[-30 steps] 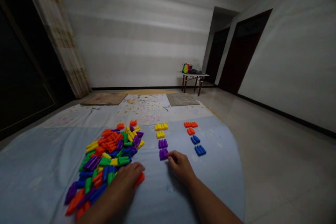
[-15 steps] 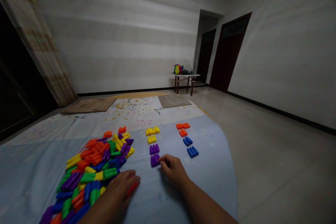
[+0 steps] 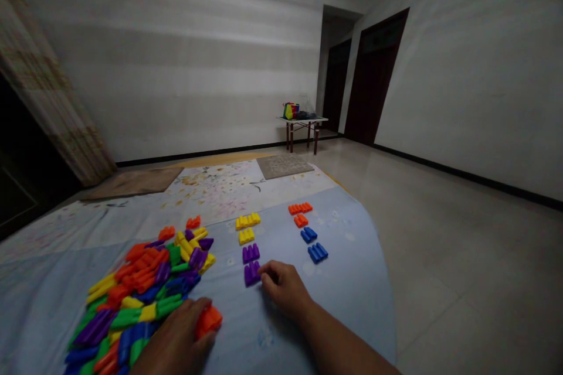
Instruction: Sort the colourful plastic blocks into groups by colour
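Note:
My left hand (image 3: 187, 331) is closed round an orange block (image 3: 208, 321) at the right edge of a mixed pile of coloured plastic blocks (image 3: 127, 325). The fingertips of my right hand (image 3: 284, 287) are curled beside the nearer purple block (image 3: 252, 273); whether they touch it is unclear. Behind that block lie another purple block (image 3: 250, 253) and two yellow pieces (image 3: 247, 221). Further right, two orange pieces (image 3: 300, 208) and two blue pieces (image 3: 317, 252) form a second column.
A light blue and floral cloth (image 3: 352, 281) covers the round table. Two loose orange blocks (image 3: 193, 221) sit behind the pile. At the back edge lie a brown mat (image 3: 136, 183) and a grey mat (image 3: 284, 166). Beyond stands a small table (image 3: 303, 122) with a colourful bag.
The orange block at my left hand, mostly covered before, now shows more between thumb and fingers. My right hand stays beside the purple block. The whole view has shifted slightly.

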The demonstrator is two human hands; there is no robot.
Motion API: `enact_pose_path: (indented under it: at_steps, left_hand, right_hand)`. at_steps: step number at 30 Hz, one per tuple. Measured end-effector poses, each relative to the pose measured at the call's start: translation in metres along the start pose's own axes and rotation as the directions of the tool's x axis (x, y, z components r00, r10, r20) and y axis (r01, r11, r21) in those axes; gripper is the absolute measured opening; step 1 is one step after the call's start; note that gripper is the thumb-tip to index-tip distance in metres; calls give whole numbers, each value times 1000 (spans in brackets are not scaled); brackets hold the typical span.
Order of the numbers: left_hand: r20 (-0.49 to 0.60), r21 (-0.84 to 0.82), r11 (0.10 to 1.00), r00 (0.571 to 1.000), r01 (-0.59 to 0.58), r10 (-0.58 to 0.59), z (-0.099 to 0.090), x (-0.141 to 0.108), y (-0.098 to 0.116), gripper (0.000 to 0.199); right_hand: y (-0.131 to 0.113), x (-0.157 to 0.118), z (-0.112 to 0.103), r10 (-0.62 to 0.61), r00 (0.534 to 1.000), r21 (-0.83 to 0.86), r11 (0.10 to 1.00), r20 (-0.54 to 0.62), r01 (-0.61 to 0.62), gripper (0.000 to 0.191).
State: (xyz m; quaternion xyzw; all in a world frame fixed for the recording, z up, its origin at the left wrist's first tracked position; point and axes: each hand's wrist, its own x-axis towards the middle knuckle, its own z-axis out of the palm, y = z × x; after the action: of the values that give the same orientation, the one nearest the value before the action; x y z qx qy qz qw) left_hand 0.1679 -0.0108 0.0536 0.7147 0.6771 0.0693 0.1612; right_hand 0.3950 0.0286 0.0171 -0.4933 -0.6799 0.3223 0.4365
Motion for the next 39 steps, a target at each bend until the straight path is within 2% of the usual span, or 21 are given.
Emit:
enact_pose_path:
  at_steps: [3,6,8,12,17,23,28,33,39]
  left_hand:
    - [-80,-62,995,994,-78,73,-14,24,17,55]
    - [-149,-112,973,972,-201,184,-29,60,58,57]
    - [-157,-162,954,961,-252,227,-30,89,89,55]
    - [-66,-163,947,961,-275,268,-7,146,134,54]
    - [-11,-126,955,963,-270,270,26,189,156,54]
    - [28,-116,949,955,-292,297,40,205,171,56]
    - [69,-92,961,961,-260,266,39,207,167,65]
    - [71,-54,972,971,-227,230,39,207,159,36]
    - [32,-73,965,966,-253,256,48,208,172,31]
  right_hand:
    - [-1,1,0,16,1000,-37,999,10,-15,22]
    - [-3,1,0,32,998,-116,993,49,-26,23]
    - [-4,2,0,22,996,-155,988,88,-8,25]
    - [-6,2,1,19,987,-228,973,157,17,30]
    - [-6,3,3,12,984,-264,964,175,35,31]
    - [-3,6,6,30,981,-324,946,192,34,28]
    - [-5,5,6,9,984,-329,943,179,51,28]
    - [-6,5,6,32,981,-328,944,191,34,28]
    - [1,5,10,78,976,-306,952,205,-12,25]
